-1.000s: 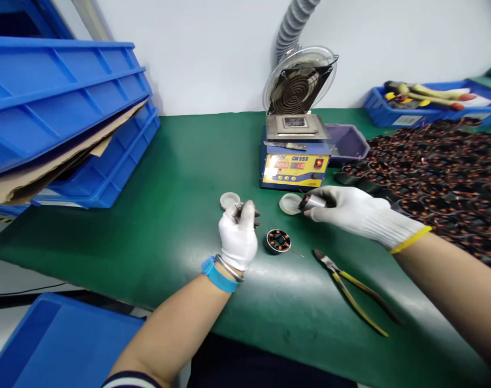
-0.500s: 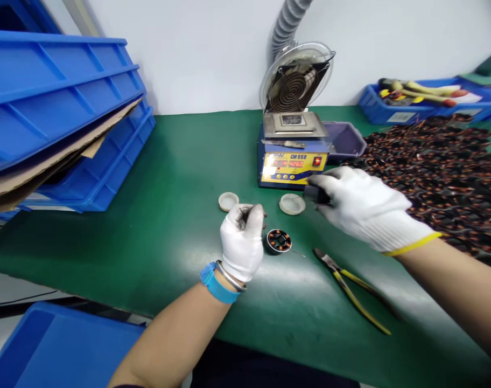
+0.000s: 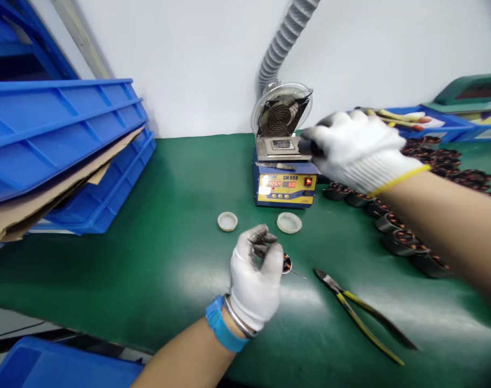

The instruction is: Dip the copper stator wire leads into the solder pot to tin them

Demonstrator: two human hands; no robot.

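Note:
My left hand (image 3: 255, 277), in a white glove with grey fingertips, is curled shut just above a small round wound coil (image 3: 286, 264) on the green mat; what its fingers pinch, if anything, I cannot make out. My right hand (image 3: 352, 148), also gloved, is raised beside the blue and yellow solder pot (image 3: 283, 180) and grips a dark cylindrical part (image 3: 306, 146) over the pot's metal top. Yellow-handled cutters (image 3: 362, 318) lie on the mat to the right of the coil. Two white caps (image 3: 228, 221) (image 3: 289, 222) sit in front of the solder pot.
Stacked blue crates with cardboard (image 3: 63, 151) fill the left side. A fan with a grey hose (image 3: 281, 110) stands behind the solder pot. Several wound coils (image 3: 402, 240) lie under my right forearm, more behind. A blue tray with tools (image 3: 439, 124) stands far right. Another blue crate (image 3: 47, 366) sits below the table edge.
My right hand has risen from near the right cap to the solder pot's top, carrying the dark part. My left hand shifted slightly over the coil. The view tilted upward.

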